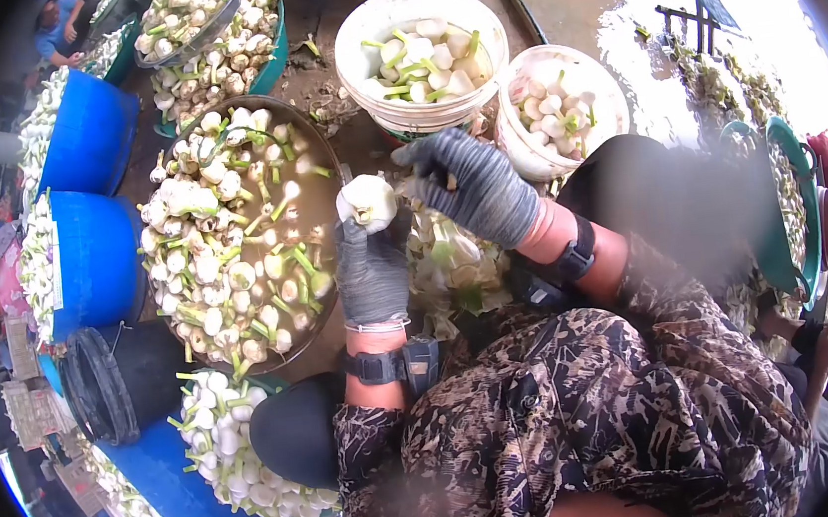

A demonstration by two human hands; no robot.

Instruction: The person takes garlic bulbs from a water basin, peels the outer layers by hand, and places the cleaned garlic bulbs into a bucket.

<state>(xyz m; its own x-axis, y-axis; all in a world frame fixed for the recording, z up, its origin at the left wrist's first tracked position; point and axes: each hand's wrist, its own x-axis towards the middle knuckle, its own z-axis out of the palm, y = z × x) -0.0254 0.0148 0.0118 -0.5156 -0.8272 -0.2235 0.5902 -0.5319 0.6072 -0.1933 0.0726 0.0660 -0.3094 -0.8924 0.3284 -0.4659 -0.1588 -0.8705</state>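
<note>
My left hand (373,274), in a grey glove, is closed around a white garlic bulb (367,203) held upright. To its right my right hand (483,186), gloved too, has its fingers curled together; a small brown bit shows between them, but I cannot make out what it is. Left of my hands is a wide round basin (327,157) of water, full of garlic bulbs with cut green stalks (236,276). Beyond my right hand stands a white bucket (353,40) with peeled bulbs (430,58) inside. Loose garlic skins (450,265) lie below, between my knees.
A second white bucket (614,105) with peeled bulbs stands at the right. Blue tubs (95,254) of garlic line the left, beside a black bucket (97,384). Green tubs (270,58) stand behind. Another person (58,29) sits at the far left.
</note>
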